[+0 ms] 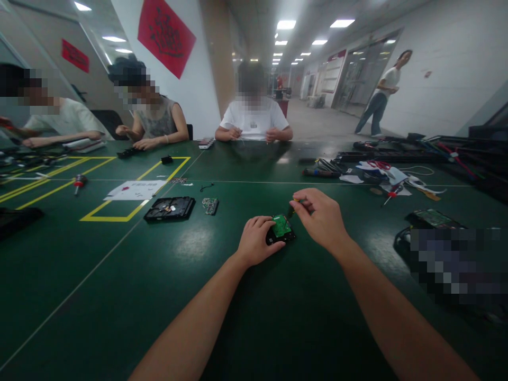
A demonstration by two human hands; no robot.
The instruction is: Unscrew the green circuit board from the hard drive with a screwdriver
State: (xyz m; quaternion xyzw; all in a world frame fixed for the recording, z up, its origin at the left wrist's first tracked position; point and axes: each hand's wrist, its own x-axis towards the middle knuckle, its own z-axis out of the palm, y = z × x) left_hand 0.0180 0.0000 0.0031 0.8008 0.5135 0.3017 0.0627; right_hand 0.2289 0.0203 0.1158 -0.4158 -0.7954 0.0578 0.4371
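My left hand [256,241] rests on the left side of a small black hard drive [272,241], thumb along its near edge and fingers over its far edge. A green circuit board [281,226] covers its upper face. Above the board's far right corner, my right hand [321,214] pinches a small screwdriver [291,211], held tilted with its tip down by the drive. Whether the tip touches a screw is too small to tell. To the left lie a loose circuit board [210,206] and an open black casing [170,208].
A white paper sheet [135,190] lies by yellow tape markings [107,218]. A red-handled screwdriver [79,182] is further left. Cables and tools [323,170] clutter the right, with black equipment [436,217] nearer. Several people sit across the green table [178,317]; another person [387,92] walks behind.
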